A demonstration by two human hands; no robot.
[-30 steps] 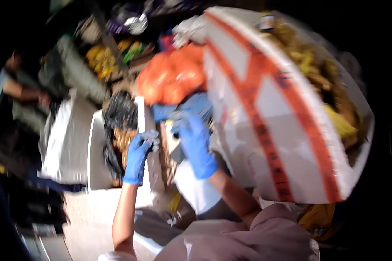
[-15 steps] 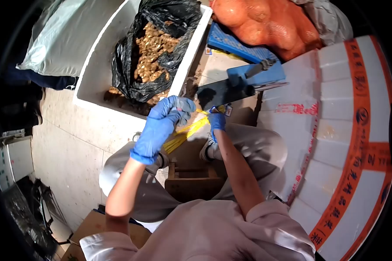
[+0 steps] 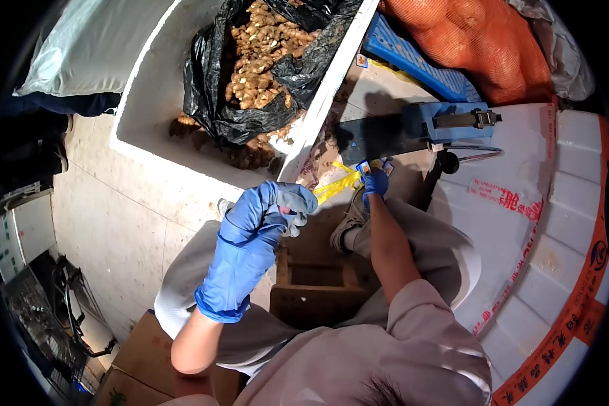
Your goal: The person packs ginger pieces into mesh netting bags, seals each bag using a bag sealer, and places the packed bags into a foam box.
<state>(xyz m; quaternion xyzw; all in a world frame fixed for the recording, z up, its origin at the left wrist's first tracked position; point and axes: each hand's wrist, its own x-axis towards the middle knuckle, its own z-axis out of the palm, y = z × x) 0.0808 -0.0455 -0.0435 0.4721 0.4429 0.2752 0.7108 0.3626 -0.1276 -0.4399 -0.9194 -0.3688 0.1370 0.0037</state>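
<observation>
My left hand (image 3: 267, 213), in a long blue glove with grey at the fingers, is curled closed on one end of a bundle of yellow mesh strips (image 3: 337, 187). My right hand (image 3: 376, 183), also in a blue glove, pinches the other end, where small blue-and-white tags (image 3: 388, 166) hang. The strips stretch between both hands, above my knees. Just beyond my right hand is a blue metal device (image 3: 446, 122) with a black plate (image 3: 371, 137) and a lever with a black knob (image 3: 447, 162).
Ginger (image 3: 260, 61) fills a black plastic bag (image 3: 206, 88) inside a white foam box (image 3: 142, 145). Orange net sacks (image 3: 474, 40) and a blue plastic crate (image 3: 419, 61) lie behind the device. Taped white foam boxes (image 3: 514, 183) stand at right, a wooden stool (image 3: 318, 298) below me.
My hands have moved apart, the left nearer to me and the right further right, pulling the strips between them. The view has shifted, so the ginger box and device appear elsewhere in frame.
</observation>
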